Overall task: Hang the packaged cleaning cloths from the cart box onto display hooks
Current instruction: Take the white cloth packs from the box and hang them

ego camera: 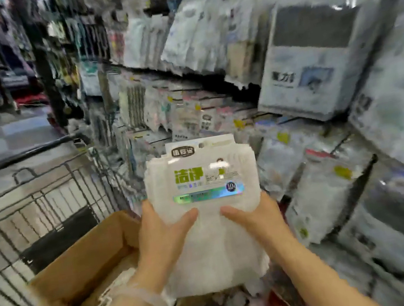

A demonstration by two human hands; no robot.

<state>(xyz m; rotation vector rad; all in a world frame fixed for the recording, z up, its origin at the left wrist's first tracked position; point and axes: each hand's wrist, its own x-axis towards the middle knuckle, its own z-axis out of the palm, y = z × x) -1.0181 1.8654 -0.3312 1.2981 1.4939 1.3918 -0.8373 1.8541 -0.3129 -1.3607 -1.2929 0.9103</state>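
White and soft-looking, the pack of cleaning cloths (pixel 206 206) stood upright in mid-air, held in both hands in front of the display rack (pixel 315 65). Its clear wrapper carried green characters, a dark logo near the top and a shiny strip across the middle. A hang hole showed in the header card at its top edge.

The left hand (pixel 162 238) gripped the pack's lower left side, thumb pressed across the front and fingers hidden behind. A pale translucent band (pixel 145 295) circled that wrist. The right hand (pixel 257 220) gripped the lower right side in the same way, its thumb pointing inward toward the other thumb, the two tips apart.

Below and left of the hands sat an open cardboard box (pixel 79 258), resting inside a black wire shopping cart (pixel 30 210). Pale packaged goods lay in the box, too blurred to tell apart. The cart's dark handle bar ran across the left side above the basket.

To the right and ahead, the rack was crowded with hanging packets in rows, mostly white, grey and pale blue. A large pack with a grey cloth (pixel 313 57) behind a clear window hung upper right, well apart from the held pack. The whole view was smeared by motion blur, so the hooks themselves could not be made out. The store aisle floor (pixel 16 131) receded at upper left.
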